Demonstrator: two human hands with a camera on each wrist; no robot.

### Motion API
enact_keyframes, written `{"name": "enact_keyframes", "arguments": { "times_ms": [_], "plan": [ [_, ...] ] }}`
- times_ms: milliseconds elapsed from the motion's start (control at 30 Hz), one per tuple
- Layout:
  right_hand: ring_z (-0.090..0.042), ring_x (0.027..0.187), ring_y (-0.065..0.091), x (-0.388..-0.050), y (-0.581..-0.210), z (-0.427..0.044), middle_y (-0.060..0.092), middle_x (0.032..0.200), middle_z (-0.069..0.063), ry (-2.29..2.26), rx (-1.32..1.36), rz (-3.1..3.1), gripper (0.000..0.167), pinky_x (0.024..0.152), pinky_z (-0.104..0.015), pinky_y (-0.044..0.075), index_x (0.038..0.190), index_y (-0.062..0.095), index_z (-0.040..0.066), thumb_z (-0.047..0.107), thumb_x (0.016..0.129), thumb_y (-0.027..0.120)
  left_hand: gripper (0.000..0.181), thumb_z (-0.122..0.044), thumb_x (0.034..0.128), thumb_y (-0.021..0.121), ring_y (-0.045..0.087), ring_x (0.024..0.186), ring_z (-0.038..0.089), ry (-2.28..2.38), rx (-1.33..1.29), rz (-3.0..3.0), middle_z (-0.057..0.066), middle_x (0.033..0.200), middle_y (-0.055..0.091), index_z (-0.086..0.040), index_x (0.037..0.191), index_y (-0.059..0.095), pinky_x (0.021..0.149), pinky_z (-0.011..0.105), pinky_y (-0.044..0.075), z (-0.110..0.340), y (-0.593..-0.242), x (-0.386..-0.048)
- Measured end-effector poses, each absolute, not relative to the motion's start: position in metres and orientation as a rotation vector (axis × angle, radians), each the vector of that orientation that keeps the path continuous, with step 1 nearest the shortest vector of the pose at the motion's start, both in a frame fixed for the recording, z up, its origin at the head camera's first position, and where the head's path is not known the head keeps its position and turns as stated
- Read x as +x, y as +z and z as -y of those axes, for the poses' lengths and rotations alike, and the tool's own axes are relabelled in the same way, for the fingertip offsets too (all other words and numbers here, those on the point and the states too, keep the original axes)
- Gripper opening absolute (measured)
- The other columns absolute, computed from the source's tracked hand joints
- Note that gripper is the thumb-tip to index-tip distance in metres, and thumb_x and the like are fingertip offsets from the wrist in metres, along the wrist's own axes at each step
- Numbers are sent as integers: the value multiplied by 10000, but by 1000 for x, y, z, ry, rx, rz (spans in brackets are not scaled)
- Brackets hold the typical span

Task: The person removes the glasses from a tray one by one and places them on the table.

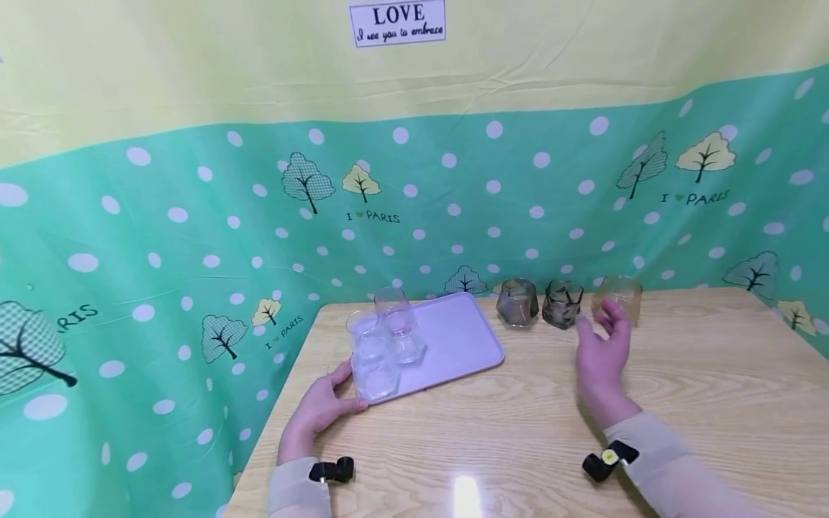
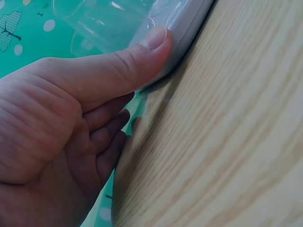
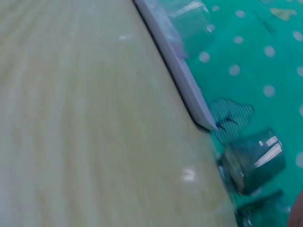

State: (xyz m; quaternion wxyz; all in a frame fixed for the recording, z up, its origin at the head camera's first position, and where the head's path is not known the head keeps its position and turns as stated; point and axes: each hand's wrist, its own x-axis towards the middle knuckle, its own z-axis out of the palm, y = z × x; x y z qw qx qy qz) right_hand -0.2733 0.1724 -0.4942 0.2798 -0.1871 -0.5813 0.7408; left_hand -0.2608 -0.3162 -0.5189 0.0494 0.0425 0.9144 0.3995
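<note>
Left hand (image 1: 319, 408), fingers gripping the tray (image 1: 456, 338)
Right of the tray, the right hand (image 1: 604, 356), fingers loosely curved, beside an amber glass (image 1: 632, 293).

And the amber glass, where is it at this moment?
In the head view, the amber glass stands at the back right of the table, just right of the darkest glass, partly hidden by the right hand.

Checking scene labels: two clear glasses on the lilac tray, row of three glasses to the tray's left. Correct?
One error: the row of three glasses stands to the right of the lilac tray, not the left, as the head view shows. The two clear glasses on the tray are correct.
</note>
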Motion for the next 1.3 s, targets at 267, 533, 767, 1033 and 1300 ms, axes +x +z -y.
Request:
{"name": "enact_keyframes", "arguments": {
  "times_ms": [267,533,767,1033,1300],
  "plan": [
    [-259,1361,429,-271,-497,-120,491,1441,-52,2011,-368,1709,534,991,-225,463,1530,502,105,83,1027,680,1000,-325,807,951,252,1597,391,1225,124,-2777,151,1705,359,-73,1628,439,1297,572,194,315,-519,-260],
    [-304,1400,455,-271,-488,-73,468,1552,-176,2117,-240,1940,561,1066,-340,470,1557,469,73,98,1034,668,1007,-339,803,954,251,1597,389,1218,129,-2778,143,1705,361,-82,1630,440,1298,571,191,316,-518,-261],
    [-375,1379,522,-284,-494,-30,533,1541,-205,2198,-20,2154,631,1151,-509,452,1547,488,35,121,975,742,1004,-339,807,950,250,1597,395,1210,129,-2784,141,1707,360,-90,1633,438,1296,577,195,317,-518,-262],
    [-414,1416,513,-302,-498,6,546,1545,-202,2143,168,2357,758,1172,-540,451,1588,467,68,183,931,829,1005,-329,811,950,249,1596,398,1206,125,-2783,164,1706,352,-71,1632,430,1297,574,192,319,-519,-262],
    [-385,1510,423,-321,-498,19,480,1637,-108,2028,411,2481,885,1230,-522,383,1646,424,183,306,903,889,994,-319,809,954,257,1593,403,1207,121,-2781,173,1702,355,-72,1626,445,1294,580,198,318,-519,-262]
  ]
}}
